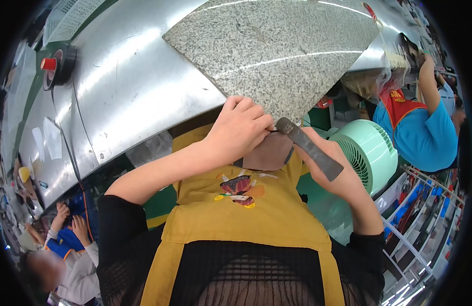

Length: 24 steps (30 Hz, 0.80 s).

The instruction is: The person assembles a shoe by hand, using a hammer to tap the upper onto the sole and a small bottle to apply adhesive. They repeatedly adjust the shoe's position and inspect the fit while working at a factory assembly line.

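My right hand (pixel 330 153) is closed around a hammer, its dark metal head (pixel 317 153) lying across the front of the hand and its handle hidden. The round striking face points toward my left hand (pixel 241 125). That hand rests at the near corner of a speckled granite slab (pixel 276 61), fingers curled and pressed together on the edge of a brown leather-like piece (pixel 266 154) with dark edging. The piece hangs below the slab's corner, in front of my yellow apron (pixel 246 219). Part of it is covered by the left hand.
A shiny metal table (pixel 129 76) extends left, bearing a black device with a red knob (pixel 48 64). A mint-green fan (pixel 366 153) stands close to my right forearm. Co-workers sit at far right (pixel 417 132) and lower left (pixel 75 265). A metal rack (pixel 424 219) stands at right.
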### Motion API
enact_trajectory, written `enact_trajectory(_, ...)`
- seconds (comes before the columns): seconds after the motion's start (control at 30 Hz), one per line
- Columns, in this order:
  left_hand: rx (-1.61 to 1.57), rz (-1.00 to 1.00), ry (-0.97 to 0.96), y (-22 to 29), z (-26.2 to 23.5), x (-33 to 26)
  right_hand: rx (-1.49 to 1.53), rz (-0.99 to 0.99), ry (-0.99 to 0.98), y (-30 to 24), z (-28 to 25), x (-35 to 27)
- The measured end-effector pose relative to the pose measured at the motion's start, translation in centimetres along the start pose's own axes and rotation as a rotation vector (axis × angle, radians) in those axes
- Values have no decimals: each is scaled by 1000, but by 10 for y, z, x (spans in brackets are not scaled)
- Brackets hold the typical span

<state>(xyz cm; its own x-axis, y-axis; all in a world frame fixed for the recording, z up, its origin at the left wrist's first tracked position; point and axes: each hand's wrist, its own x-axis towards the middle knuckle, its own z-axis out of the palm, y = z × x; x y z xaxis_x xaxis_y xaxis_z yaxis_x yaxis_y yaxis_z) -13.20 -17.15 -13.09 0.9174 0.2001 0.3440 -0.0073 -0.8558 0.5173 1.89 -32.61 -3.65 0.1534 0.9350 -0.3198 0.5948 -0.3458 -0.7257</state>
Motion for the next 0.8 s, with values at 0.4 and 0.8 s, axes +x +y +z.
enact_trajectory(0.4, -9, 63, 52, 3, 6, 0, -13, -25, -11, -9, -1, -3)
enact_trajectory(0.8, -111, 26, 27, -2, 3, 14, 110, 32, 129, 10, -1, -11)
